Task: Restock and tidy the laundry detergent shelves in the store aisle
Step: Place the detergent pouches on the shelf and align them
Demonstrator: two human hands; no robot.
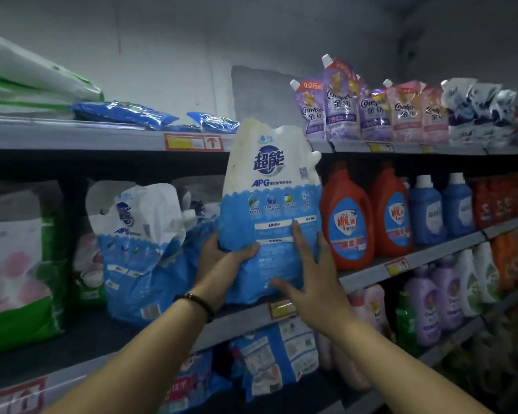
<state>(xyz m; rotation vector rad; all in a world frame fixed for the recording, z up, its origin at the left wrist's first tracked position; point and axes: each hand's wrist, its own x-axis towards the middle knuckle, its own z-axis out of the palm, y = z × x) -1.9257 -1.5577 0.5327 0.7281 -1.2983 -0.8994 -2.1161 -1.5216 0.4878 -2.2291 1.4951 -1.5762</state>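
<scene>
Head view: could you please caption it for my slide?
Left hand grips, right hand presses a blue-and-white detergent pouch upright beside red bottles.

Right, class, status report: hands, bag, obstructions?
Left hand grips white-and-blue plastic detergent bag, right hand flat on it. Bag upright. Red plastic bottle beside it.

The detergent pouch [271, 186] is upright at the front edge of the middle shelf [440, 251]. It is between a leaning pouch of the same kind [138, 234] on its left and two detergent jugs [349, 222] on its right. The left hand [222, 258] is at its lower left edge and the right hand [314, 282] lies on its front. On the top shelf [72, 135], Comfort softener pouches [371, 112] stand at the right and flat packets [123, 113] lie at the left. Further pouches [275, 360] are on the shelf below.
</scene>
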